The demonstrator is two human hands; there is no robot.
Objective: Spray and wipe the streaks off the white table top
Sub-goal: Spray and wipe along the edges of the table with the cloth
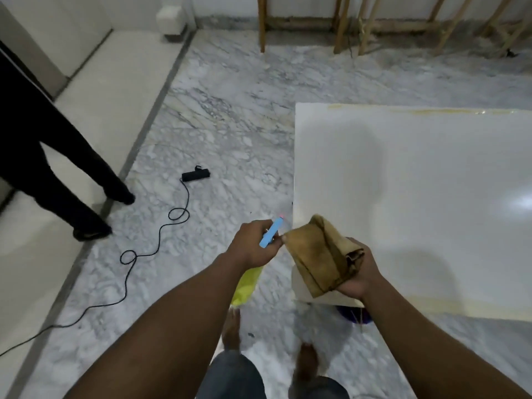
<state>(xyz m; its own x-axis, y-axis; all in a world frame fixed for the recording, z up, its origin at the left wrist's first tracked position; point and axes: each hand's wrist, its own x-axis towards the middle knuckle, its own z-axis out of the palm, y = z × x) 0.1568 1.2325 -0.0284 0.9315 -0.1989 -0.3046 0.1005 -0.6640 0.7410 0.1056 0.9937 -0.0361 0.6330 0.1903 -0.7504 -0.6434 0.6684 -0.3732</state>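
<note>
While the left hand is curling its fingers tight around the neck of a spray bottle, the blue trigger head is poking up out of the fist toward one o'clock, its pinkish nozzle tip aiming at the near-left corner of the white table top. The bottle's yellow body is hanging below the wrist, toward six o'clock of the hand, partly hidden by the forearm. The right hand is lying palm up at three o'clock of the left one, over the table's near-left corner, fingers loosely cupping a stained tan cloth; the cloth is draping across the palm and reaching toward ten o'clock until one corner is almost meeting the left hand's knuckles. The table top is filling the frame from one to four o'clock, and a yellowish streak is running along its far edge. Under the corner, something purple is peeking out; what it is I cannot tell. On the marble floor at ten o'clock, a black power strip is trailing its cord toward eight o'clock. Another person's dark-trousered legs are standing at nine o'clock.
</note>
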